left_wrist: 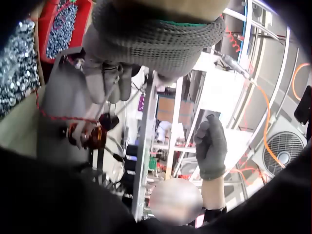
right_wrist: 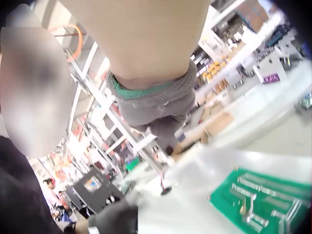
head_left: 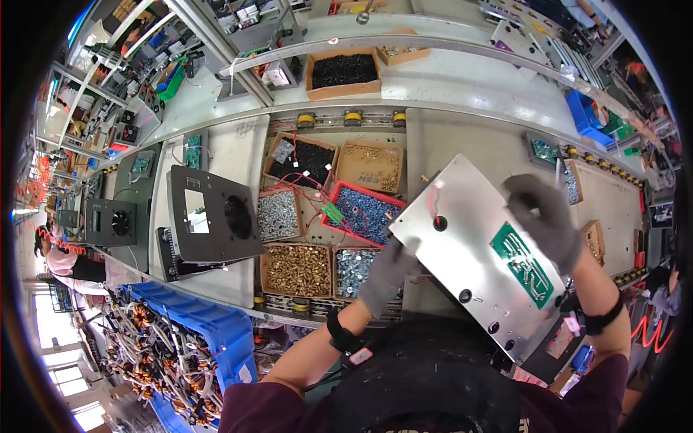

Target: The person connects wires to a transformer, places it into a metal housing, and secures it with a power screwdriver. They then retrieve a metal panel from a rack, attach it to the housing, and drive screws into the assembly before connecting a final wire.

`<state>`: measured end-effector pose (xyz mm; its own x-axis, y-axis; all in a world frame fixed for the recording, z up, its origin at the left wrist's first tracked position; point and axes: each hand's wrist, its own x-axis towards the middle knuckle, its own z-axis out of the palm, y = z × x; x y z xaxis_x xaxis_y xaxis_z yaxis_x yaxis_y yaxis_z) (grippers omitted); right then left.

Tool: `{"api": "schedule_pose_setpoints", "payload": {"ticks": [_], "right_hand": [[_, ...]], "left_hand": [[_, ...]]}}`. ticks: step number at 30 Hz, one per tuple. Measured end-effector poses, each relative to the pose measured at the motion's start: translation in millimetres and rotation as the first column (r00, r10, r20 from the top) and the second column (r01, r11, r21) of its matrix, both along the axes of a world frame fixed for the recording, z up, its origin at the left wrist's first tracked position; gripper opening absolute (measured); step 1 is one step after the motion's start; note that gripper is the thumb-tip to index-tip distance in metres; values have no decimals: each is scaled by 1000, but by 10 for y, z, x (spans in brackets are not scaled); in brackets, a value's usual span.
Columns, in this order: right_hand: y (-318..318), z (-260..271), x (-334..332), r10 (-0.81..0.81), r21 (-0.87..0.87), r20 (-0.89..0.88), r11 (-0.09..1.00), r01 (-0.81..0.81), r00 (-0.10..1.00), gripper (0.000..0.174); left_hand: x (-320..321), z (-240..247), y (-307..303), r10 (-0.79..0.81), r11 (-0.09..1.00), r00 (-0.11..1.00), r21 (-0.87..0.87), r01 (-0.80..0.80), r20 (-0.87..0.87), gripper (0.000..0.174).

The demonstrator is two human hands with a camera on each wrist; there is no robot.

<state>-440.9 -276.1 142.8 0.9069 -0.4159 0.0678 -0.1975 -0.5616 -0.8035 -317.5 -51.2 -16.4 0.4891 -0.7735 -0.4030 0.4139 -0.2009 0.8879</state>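
A silver sheet-metal panel (head_left: 455, 252) is held tilted in front of the person, with a green circuit board (head_left: 521, 263) on its face. My gloved left hand (head_left: 390, 274) grips the panel's left edge. In the left wrist view, its curled fingers (left_wrist: 111, 83) are near a copper coil (left_wrist: 92, 136) and a twisted red wire on the panel's other side. My gloved right hand (head_left: 545, 216) is raised over the panel's right edge, fingers curled, with nothing visible in them. The right wrist view shows the circuit board (right_wrist: 263, 200) below this hand.
Boxes of brass fasteners (head_left: 297, 270), a red tray of bluish fasteners (head_left: 364, 213) and a box of black screws (head_left: 307, 160) stand left of the panel. A dark housing with a fan (head_left: 213, 216) is further left. A blue crate (head_left: 170, 299) of wired parts sits below.
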Motion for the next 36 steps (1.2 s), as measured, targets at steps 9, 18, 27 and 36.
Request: {"api": "schedule_pose_setpoints", "payload": {"ticks": [9, 18, 27, 36], "right_hand": [[-73, 1260, -1395, 100, -605, -241, 762, -230, 965, 27], [-425, 1841, -2633, -315, -557, -251, 821, 130, 915, 24], [-2154, 1521, -4039, -618, -620, 370, 392, 680, 694, 31], [-2941, 2629, -2179, -235, -583, 714, 321, 746, 659, 28]], "left_hand": [[146, 250, -1241, -128, 990, 981, -76, 118, -146, 37], [352, 62, -2221, -270, 959, 962, 81, 272, -31, 38], [249, 288, -2153, -316, 923, 932, 287, 258, 180, 51], [-33, -324, -950, -40, 901, 933, 416, -121, 358, 54]]}}
